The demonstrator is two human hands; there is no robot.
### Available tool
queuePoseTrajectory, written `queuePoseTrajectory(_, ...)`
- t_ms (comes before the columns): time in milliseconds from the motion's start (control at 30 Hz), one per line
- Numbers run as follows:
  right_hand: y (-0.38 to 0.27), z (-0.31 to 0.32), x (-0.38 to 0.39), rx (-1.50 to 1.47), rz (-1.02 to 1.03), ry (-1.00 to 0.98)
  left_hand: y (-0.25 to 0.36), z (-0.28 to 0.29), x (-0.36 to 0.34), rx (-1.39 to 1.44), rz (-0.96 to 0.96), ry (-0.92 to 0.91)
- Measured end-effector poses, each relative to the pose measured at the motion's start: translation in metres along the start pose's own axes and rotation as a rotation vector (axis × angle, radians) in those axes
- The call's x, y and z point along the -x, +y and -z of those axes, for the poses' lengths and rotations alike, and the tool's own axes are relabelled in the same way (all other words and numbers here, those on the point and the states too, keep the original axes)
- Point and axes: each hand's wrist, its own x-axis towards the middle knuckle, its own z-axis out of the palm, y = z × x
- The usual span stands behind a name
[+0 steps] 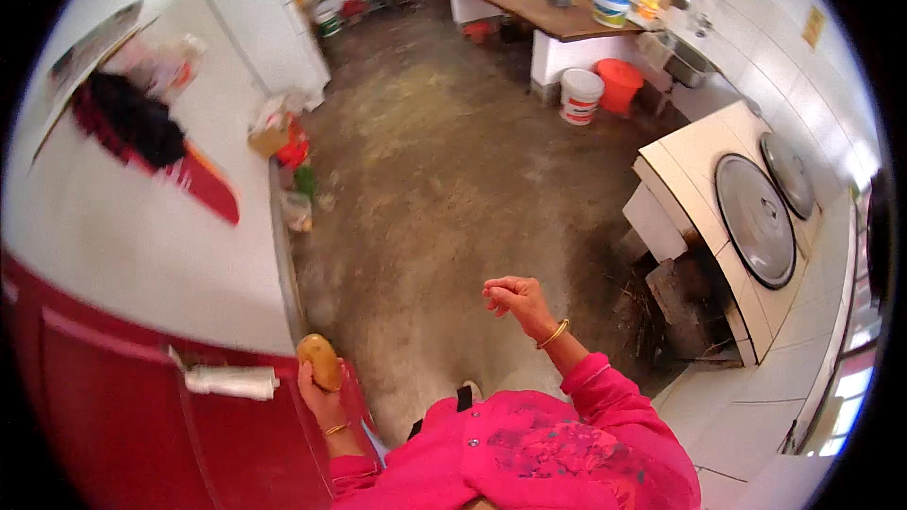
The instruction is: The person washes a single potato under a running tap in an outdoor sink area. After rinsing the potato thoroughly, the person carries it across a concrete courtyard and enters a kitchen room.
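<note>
My left hand (322,402) is wrapped round a yellow-brown, oval potato (319,361), close to the red door at the lower left. Held out over the floor in the middle is my right hand (521,303), its fingers curled in with nothing visible in them. A gold-coloured bangle circles each wrist, and bright pink sleeves cover my forearms.
On my right stands a tiled stove (704,165) with round metal lids (756,217). Twigs lie by its opening. Further off are a white bucket (580,94), a red bucket (619,85), a sink (688,66) and a brown worktop (534,8). A red door (123,406) is at left.
</note>
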Motion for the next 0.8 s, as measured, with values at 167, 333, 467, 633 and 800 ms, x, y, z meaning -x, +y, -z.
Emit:
queuePoseTrajectory(167, -0.016, 0.036, -0.120, 0.046, -0.030, 0.135, -0.040, -0.167, -0.136, -0.071, 0.112, -0.294)
queuePoseTrajectory(333, -0.040, 0.079, -0.266, 0.081, 0.048, 0.151, -0.087, -0.285, -0.246, -0.078, 0.060, -0.444)
queuePoseTrajectory(467, -0.071, 0.086, -0.383, 0.069, 0.034, 0.121, -0.092, -0.316, -0.335, -0.115, 0.076, -0.255)
queuePoseTrajectory(633, -0.100, 0.092, -0.507, 0.113, 0.014, 0.014, -0.094, -0.349, -0.426, -0.084, 0.069, -0.135)
queuePoseTrajectory(800, -0.122, 0.108, -0.618, 0.061, -0.026, 0.019, -0.114, -0.381, -0.525, -0.046, 0.050, -0.073)
